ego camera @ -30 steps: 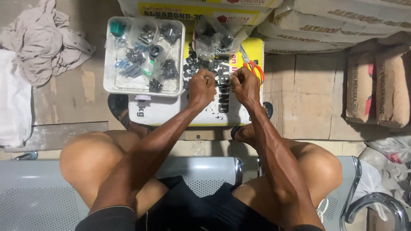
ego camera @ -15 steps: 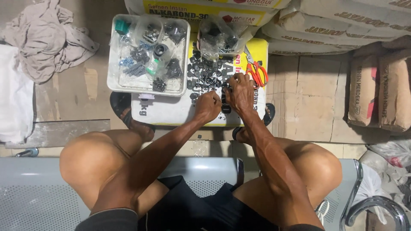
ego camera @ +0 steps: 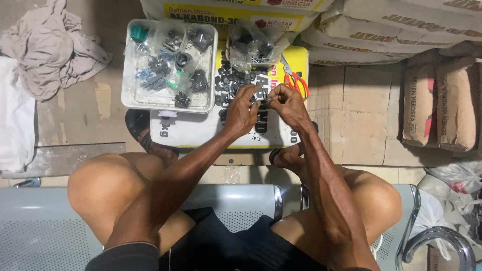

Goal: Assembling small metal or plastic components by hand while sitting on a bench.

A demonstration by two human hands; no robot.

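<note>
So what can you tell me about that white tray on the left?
The white tray is a shallow, square, plastic-looking tub with rounded corners, lying flat on a white and yellow sack. It holds clear bags of small dark parts, bluish pieces and a teal item at its far left corner. Neither hand touches it; the left hand is nearest.

Bare arms and knees, dark shorts point(ego camera: 226, 246), dark sandals point(ego camera: 138, 128).
</note>
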